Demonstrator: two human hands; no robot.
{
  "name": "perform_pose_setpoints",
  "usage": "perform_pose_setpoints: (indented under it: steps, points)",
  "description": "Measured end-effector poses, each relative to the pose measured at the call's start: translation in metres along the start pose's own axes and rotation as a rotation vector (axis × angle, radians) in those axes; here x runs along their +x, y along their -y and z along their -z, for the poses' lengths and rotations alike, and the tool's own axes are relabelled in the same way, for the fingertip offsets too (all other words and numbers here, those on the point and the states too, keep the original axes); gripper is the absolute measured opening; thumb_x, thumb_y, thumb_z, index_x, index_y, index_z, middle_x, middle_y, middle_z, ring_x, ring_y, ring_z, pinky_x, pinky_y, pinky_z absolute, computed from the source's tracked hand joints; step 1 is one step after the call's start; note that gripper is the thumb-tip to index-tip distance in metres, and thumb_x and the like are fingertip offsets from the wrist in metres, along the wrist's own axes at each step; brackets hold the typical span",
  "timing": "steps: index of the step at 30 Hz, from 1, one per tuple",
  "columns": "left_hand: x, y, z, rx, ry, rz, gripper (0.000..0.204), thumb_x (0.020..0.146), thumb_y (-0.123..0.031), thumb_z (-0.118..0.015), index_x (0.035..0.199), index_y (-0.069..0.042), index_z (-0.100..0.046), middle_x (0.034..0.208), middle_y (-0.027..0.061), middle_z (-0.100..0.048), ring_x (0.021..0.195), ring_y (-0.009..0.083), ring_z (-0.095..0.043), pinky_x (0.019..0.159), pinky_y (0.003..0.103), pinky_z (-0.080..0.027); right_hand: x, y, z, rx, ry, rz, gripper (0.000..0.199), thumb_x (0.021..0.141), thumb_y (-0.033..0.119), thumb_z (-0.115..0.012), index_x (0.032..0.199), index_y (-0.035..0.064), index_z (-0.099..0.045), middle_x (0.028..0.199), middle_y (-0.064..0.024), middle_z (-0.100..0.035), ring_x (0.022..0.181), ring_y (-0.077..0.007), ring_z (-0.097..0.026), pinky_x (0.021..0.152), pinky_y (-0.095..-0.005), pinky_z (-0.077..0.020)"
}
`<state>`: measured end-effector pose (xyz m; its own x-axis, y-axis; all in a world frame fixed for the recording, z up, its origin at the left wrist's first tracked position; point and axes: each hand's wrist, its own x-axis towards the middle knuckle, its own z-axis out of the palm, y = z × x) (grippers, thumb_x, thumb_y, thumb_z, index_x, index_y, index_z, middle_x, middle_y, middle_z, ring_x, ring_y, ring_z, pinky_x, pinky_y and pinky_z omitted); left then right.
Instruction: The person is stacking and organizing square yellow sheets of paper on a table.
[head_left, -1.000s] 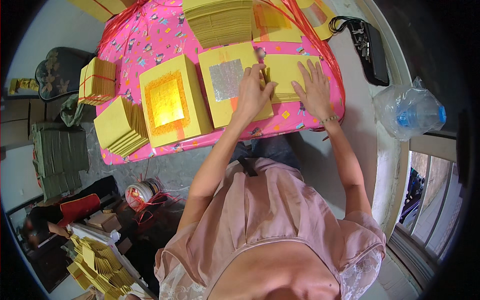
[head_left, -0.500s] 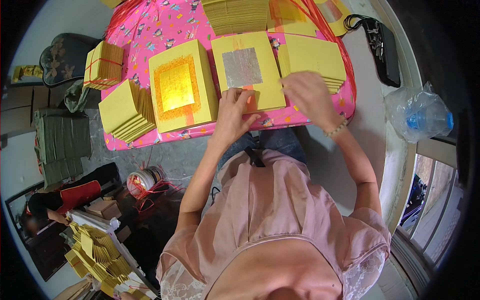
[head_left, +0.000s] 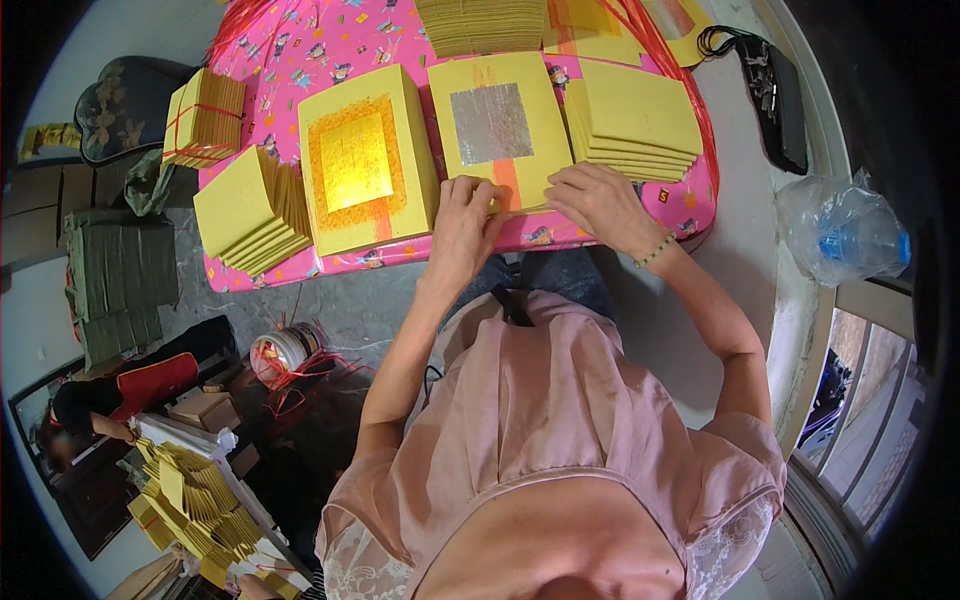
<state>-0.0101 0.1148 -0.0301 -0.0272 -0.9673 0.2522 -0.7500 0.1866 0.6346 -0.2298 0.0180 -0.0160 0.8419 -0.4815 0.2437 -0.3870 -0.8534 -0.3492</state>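
**Hands drawn in to the near edge of the silver stack**

Both of our hands have pulled back since the earlier pictures: a second ago they lay spread across the yellow sheets, and now they sit at the near edge of the silver stack (head_left: 497,135), the yellow pile with a silver foil square on top. Our left hand (head_left: 462,222) has its fingers curled, tips pressing the near-left corner of that stack beside its orange stripe; whether it pinches a sheet or only presses we cannot tell. Our right hand (head_left: 598,203) rests at the near-right corner, fingers bent and close together, touching the edge where the stack meets the plain pile (head_left: 636,120) just to its right.

Left of the silver stack lies the gold stack (head_left: 366,160), touching it or nearly so. Farther left sits a fanned pile (head_left: 250,208), and beyond that a tied bundle (head_left: 205,120) bound with red string. All rest on the pink cloth (head_left: 300,50). Well to the right of the silver stack, off the cloth, lies a clear bag (head_left: 840,225).

We judge the risk to be in the grip: curled fingertips on thin paper could lift several sheets at once, or crease the corner. The stack sits close to the cloth's near edge, so a pull toward us could drag sheets over it.
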Motion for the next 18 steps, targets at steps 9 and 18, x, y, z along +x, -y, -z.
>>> perform_pose_setpoints:
  steps: [9, 18]
  points:
    - [0.0026, -0.0008, 0.0032, -0.028, 0.018, 0.017, 0.025, 0.079, 0.001, -0.069, 0.102, -0.002, -0.06, 0.102, 0.0168, -0.055, 0.1, 0.0363, -0.05, 0.086, 0.044, -0.045, 0.0037, 0.0019, 0.0013, 0.118, -0.036, -0.065, 0.012, 0.085, 0.011, -0.067, 0.092, 0.0021, -0.064, 0.096, -0.0092, -0.064, 0.092, -0.0289, -0.061, 0.078, -0.0386, -0.0518]
    - [0.0036, -0.002, 0.0059, -0.044, 0.029, 0.046, 0.022, 0.079, 0.002, -0.068, 0.099, -0.002, -0.061, 0.101, 0.0163, -0.055, 0.098, 0.036, -0.051, 0.085, 0.043, -0.045, 0.0055, -0.0026, -0.0015, 0.194, -0.03, -0.088, 0.011, 0.086, 0.01, -0.065, 0.09, 0.0003, -0.064, 0.093, -0.0099, -0.063, 0.09, -0.0302, -0.06, 0.077, -0.0392, -0.0502]
